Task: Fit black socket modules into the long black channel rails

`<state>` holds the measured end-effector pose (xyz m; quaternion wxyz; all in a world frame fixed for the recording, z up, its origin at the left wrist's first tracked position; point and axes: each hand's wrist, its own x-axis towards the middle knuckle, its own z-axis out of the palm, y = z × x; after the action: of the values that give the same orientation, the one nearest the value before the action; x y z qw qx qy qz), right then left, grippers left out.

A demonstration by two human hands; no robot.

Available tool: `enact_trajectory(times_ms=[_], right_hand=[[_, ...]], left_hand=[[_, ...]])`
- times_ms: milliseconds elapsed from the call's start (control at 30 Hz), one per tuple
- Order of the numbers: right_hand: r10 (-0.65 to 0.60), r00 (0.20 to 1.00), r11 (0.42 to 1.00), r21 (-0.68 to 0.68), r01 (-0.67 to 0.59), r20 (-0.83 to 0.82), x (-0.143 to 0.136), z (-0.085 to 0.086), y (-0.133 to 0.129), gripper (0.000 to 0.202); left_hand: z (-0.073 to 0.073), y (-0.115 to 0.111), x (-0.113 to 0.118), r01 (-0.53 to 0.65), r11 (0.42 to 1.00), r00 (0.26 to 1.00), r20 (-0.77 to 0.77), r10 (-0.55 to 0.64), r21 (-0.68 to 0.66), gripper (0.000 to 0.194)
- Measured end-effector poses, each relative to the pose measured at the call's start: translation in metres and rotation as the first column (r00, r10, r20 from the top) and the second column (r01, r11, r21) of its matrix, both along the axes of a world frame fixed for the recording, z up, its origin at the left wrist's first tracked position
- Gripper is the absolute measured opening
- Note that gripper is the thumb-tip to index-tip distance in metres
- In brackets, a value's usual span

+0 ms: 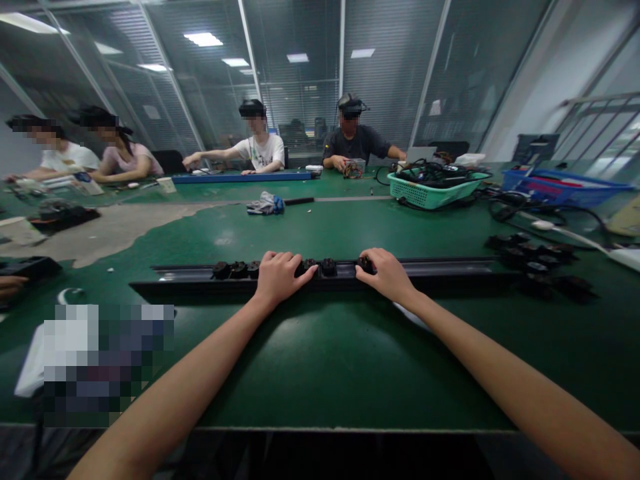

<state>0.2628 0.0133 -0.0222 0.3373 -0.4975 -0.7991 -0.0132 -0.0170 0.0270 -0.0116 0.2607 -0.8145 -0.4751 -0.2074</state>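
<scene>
A long black channel [440, 280] lies crosswise on the green table in front of me. Several small black round parts [329, 267] sit in its trough, some of them beside and partly behind my left hand. My left hand [280, 277] lies over the channel, fingers curled across its far edge and thumb stretched to the right along the parts. Between the thumb and fingers of my right hand [387, 275] is one more black round part [365, 265], held at the trough a little to the right of the others. The fingers hide much of it.
A pile of similar black parts [540, 263] lies at the channel's right end. Farther back stand a green basket [430, 190] of cables and a blue basket [565, 189]. Grey-blue gloves [266, 204] lie mid-table. Several people sit across; a hand [11, 287] shows at left.
</scene>
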Motion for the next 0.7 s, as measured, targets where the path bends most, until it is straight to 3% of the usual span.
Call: enact_trajectory(times_ms=[500,700], right_hand=[[-0.119,0.990,0.993,0.029,0.117,0.083,0.0045,0.0018,-0.0018,0.016],[-0.039,0.996,0.997,-0.056,0.044,0.085,0.0109,0.0069,0.0017,0.017]], left_hand=[[-0.0005,-0.0004,0.0000,0.001,1.000,1.000,0.031,0.000,-0.013,0.053],[-0.0015,0.0002,-0.0008,0.017,1.000,0.999,0.050,-0.016,-0.014,0.052]])
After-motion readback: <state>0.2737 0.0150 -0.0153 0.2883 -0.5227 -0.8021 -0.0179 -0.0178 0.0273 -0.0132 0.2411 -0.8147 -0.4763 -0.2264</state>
